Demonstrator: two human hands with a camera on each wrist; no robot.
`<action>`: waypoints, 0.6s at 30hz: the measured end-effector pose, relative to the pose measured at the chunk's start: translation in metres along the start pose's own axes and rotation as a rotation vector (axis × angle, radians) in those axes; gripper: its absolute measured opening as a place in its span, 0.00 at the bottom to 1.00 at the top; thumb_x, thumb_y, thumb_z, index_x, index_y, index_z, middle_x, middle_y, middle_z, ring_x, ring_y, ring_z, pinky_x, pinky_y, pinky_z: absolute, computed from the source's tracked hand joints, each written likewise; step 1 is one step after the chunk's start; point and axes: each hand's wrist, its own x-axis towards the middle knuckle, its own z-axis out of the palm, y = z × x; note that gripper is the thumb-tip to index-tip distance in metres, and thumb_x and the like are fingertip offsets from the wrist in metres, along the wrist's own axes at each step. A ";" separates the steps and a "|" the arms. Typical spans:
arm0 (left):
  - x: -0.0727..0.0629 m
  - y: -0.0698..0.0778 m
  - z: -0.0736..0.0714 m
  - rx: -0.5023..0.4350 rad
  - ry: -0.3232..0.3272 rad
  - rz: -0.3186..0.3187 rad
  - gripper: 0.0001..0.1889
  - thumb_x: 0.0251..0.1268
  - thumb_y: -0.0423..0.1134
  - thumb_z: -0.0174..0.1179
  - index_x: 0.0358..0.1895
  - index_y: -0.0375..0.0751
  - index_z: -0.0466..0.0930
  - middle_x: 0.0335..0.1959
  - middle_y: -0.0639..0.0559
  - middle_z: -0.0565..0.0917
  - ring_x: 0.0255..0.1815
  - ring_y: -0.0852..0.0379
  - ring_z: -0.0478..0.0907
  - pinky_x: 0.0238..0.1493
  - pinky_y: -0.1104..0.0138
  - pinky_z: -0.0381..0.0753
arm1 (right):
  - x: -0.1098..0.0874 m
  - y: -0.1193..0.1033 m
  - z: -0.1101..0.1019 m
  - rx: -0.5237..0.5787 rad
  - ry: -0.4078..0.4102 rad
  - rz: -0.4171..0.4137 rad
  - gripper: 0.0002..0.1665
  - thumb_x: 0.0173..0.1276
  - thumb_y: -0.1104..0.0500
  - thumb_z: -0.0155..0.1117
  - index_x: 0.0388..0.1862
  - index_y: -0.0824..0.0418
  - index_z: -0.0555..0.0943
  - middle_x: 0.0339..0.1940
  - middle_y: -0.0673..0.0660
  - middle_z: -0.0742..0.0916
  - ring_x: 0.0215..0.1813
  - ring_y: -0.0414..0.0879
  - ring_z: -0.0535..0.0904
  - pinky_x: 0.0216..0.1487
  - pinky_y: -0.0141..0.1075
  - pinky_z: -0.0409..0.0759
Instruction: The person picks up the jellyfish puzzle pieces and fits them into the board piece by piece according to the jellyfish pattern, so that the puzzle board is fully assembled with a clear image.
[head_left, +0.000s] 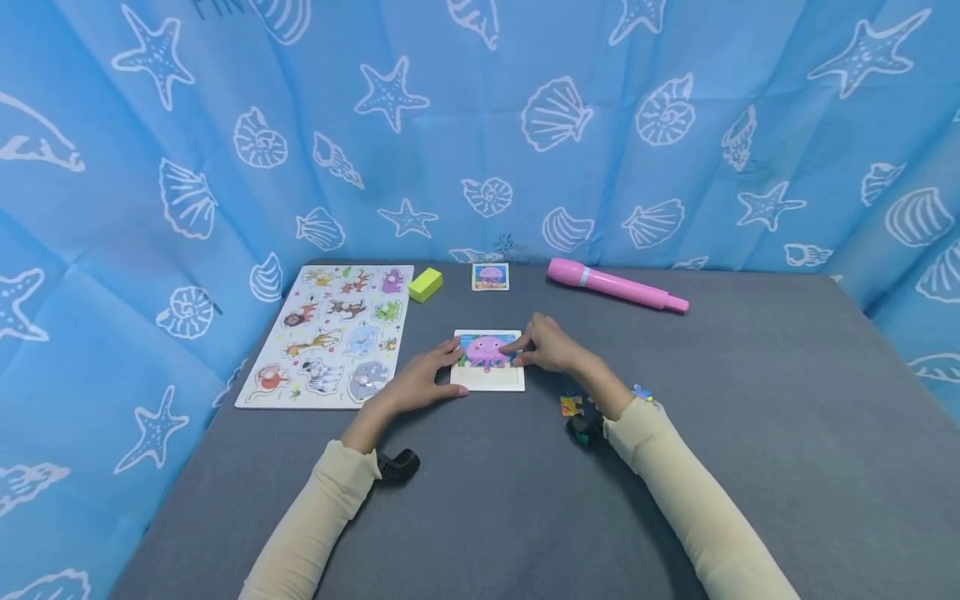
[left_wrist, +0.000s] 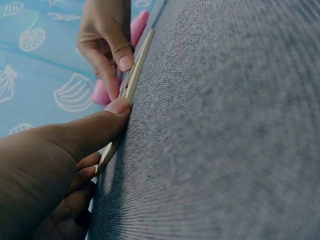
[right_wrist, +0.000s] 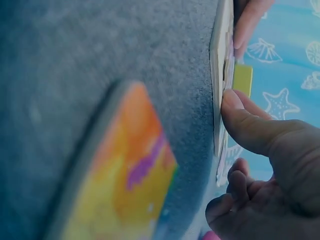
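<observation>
Here, puzzle board (head_left: 487,382): flat on the table (head_left: 480,508), in front of the person and between both hands; its upper part shows a pink octopus on blue, and a pale plain strip runs along the lower part.
Left grip (head_left: 422,380): holding the puzzle board by its left side, thumb at the lower left, fingers nearer the upper left corner.
Right grip (head_left: 551,346): bent over the board's right side, thumb and forefinger touching the octopus picture, remaining fingers curled; whether the two tips pinch a piece, I cannot tell.
Loose puzzle piece (head_left: 571,406): yellow and orange, on the table beside the right wrist; it looms large and blurred in the right wrist view.
Second loose piece (head_left: 642,392): bluish, just past the right forearm, partly hidden.
Picture card (head_left: 491,277): beyond the puzzle board, near the table's far edge, with a similar pink octopus.
Block (head_left: 425,285): yellow-green, between the picture card and the animal board.
Animal board (head_left: 341,333): white, at the left, filled with animal figures.
Pink toy (head_left: 618,287): long, microphone-like, lying aslant at the far right of the card.
Curtain (head_left: 465,158): blue, printed with white shells and starfish, behind the table.
Sleeves (head_left: 686,492): cream, on both arms.
</observation>
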 end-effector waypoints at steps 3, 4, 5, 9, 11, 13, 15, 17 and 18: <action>0.000 0.000 -0.001 0.014 -0.003 -0.011 0.38 0.58 0.49 0.61 0.69 0.35 0.57 0.73 0.44 0.53 0.73 0.44 0.51 0.69 0.49 0.55 | 0.000 -0.006 -0.002 -0.092 0.010 -0.055 0.16 0.50 0.61 0.72 0.40 0.60 0.85 0.24 0.57 0.72 0.28 0.45 0.54 0.34 0.35 0.51; 0.000 0.001 -0.001 0.019 -0.004 -0.013 0.38 0.58 0.49 0.61 0.69 0.35 0.57 0.73 0.44 0.53 0.73 0.44 0.51 0.69 0.49 0.56 | 0.000 -0.008 -0.002 -0.125 0.010 -0.064 0.15 0.49 0.61 0.73 0.39 0.60 0.86 0.25 0.57 0.72 0.29 0.45 0.54 0.35 0.35 0.51; 0.000 0.001 -0.002 0.020 -0.006 -0.016 0.38 0.58 0.49 0.61 0.69 0.36 0.57 0.73 0.44 0.53 0.73 0.44 0.51 0.69 0.50 0.56 | 0.000 -0.010 -0.002 -0.149 0.011 -0.072 0.15 0.49 0.60 0.73 0.39 0.60 0.86 0.24 0.57 0.73 0.29 0.45 0.55 0.35 0.35 0.52; 0.000 0.002 -0.003 0.017 -0.003 -0.021 0.38 0.58 0.49 0.62 0.68 0.36 0.58 0.73 0.45 0.53 0.73 0.45 0.51 0.69 0.51 0.56 | 0.001 -0.011 -0.001 -0.136 0.018 -0.065 0.16 0.49 0.60 0.73 0.39 0.59 0.86 0.20 0.54 0.71 0.28 0.43 0.55 0.34 0.34 0.53; 0.000 0.002 -0.002 0.019 0.001 -0.015 0.38 0.58 0.49 0.62 0.68 0.35 0.58 0.73 0.44 0.53 0.73 0.44 0.51 0.69 0.50 0.56 | 0.000 -0.007 0.000 -0.049 0.029 -0.060 0.16 0.50 0.61 0.73 0.40 0.61 0.85 0.15 0.52 0.69 0.24 0.43 0.53 0.30 0.32 0.54; 0.000 0.001 -0.001 0.021 0.001 -0.007 0.38 0.58 0.49 0.61 0.68 0.35 0.58 0.73 0.43 0.53 0.73 0.44 0.51 0.69 0.50 0.55 | -0.003 -0.004 -0.001 0.049 0.026 -0.046 0.16 0.51 0.62 0.72 0.41 0.63 0.85 0.13 0.51 0.65 0.21 0.42 0.52 0.27 0.31 0.53; 0.000 0.001 0.000 0.018 0.001 -0.003 0.39 0.58 0.49 0.61 0.69 0.35 0.57 0.73 0.43 0.53 0.73 0.44 0.51 0.69 0.50 0.55 | -0.007 0.000 -0.004 0.129 0.022 -0.015 0.18 0.53 0.62 0.70 0.44 0.66 0.83 0.13 0.51 0.64 0.20 0.41 0.52 0.25 0.30 0.55; 0.000 0.001 0.000 0.018 0.002 -0.005 0.39 0.58 0.49 0.61 0.69 0.35 0.57 0.73 0.43 0.53 0.73 0.44 0.50 0.69 0.50 0.55 | -0.014 0.002 -0.009 0.167 0.010 0.032 0.20 0.55 0.61 0.69 0.48 0.66 0.82 0.17 0.52 0.65 0.22 0.42 0.56 0.26 0.31 0.58; -0.001 0.001 0.000 0.014 0.003 -0.010 0.39 0.58 0.49 0.61 0.69 0.36 0.57 0.73 0.43 0.53 0.73 0.44 0.50 0.69 0.50 0.55 | -0.018 0.002 -0.011 0.174 0.007 0.066 0.21 0.56 0.61 0.68 0.49 0.65 0.81 0.20 0.52 0.68 0.25 0.42 0.58 0.28 0.31 0.60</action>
